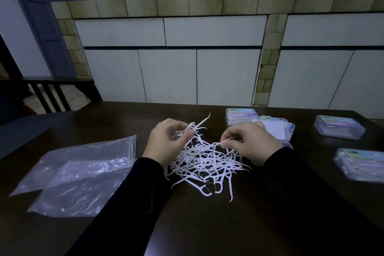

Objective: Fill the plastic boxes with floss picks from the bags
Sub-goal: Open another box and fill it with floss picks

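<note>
Your left hand [166,143] grips a small bunch of floss picks above the far edge of the loose white pile [204,164] on the dark table [207,224] — your right hand [249,141] pinches a single pick at the pile's right. Two flat plastic bags [79,172] lie left of the pile; plastic boxes [340,129] — one open behind your right hand — sit to its right.

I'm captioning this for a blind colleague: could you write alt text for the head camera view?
Over a dark table, a left hand grips a few white floss picks while the right hand pinches one from a loose pile of picks. Empty clear bags lie to the left, clear plastic boxes to the right.
</note>
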### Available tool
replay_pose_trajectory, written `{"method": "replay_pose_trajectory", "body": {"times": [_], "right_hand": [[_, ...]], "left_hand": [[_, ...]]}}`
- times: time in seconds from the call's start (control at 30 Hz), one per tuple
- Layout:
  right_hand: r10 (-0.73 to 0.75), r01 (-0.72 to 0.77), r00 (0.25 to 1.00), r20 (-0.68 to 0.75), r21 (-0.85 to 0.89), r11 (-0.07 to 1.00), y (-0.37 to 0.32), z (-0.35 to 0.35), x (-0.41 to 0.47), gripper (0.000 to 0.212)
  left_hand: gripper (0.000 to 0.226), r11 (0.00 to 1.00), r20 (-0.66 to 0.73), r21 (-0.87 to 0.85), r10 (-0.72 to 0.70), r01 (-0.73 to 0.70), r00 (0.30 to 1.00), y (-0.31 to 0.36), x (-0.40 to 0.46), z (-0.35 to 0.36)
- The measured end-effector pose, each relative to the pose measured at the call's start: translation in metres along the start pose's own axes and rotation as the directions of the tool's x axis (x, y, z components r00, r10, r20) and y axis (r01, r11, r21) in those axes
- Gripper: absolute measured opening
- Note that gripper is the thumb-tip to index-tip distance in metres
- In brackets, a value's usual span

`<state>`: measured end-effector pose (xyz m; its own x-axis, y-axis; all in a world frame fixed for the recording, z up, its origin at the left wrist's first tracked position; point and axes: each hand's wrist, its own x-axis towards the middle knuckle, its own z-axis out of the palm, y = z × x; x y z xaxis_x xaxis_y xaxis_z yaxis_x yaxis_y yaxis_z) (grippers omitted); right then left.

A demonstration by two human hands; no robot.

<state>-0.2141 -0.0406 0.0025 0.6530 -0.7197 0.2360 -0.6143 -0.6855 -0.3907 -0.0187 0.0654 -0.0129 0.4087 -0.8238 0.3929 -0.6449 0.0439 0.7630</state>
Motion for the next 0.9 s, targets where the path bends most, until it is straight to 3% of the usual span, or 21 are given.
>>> {"method": "replay_pose_trajectory", "body": {"times": [0.23, 0.4, 0.57, 0.8, 0.9], "right_hand": [[-0.070, 0.088, 0.980, -0.184, 0.090, 0.992, 0.008, -0.019, -0.006, 0.015], [0.065, -0.011, 0.969, -0.240, 0.221, 0.975, 0.032, -0.035, -0.015, 0.013], [0.101, -0.074, 0.985, -0.141, 0.184, 0.980, 0.063, -0.060, -0.035, 0.012], [0.158, -0.157, 0.987, 0.006, 0.124, 0.980, 0.088, -0.052, -0.044, 0.008], [0.151, -0.154, 0.988, 0.039, 0.097, 0.983, 0.092, -0.045, -0.039, 0.013]], "left_hand": [[0.009, 0.998, -0.028, 0.015, 0.068, -0.067, 0.997, 0.012, -0.002, -0.001], [0.006, 0.986, -0.093, -0.017, 0.161, -0.163, 0.983, 0.040, -0.007, 0.010], [0.009, 0.966, -0.120, -0.067, 0.239, -0.248, 0.964, 0.071, -0.003, 0.046], [0.004, 0.965, -0.067, -0.206, 0.154, -0.165, 0.986, 0.094, 0.014, 0.114], [0.007, 0.958, -0.021, -0.211, 0.196, -0.196, 0.980, 0.087, 0.016, 0.129]]}}
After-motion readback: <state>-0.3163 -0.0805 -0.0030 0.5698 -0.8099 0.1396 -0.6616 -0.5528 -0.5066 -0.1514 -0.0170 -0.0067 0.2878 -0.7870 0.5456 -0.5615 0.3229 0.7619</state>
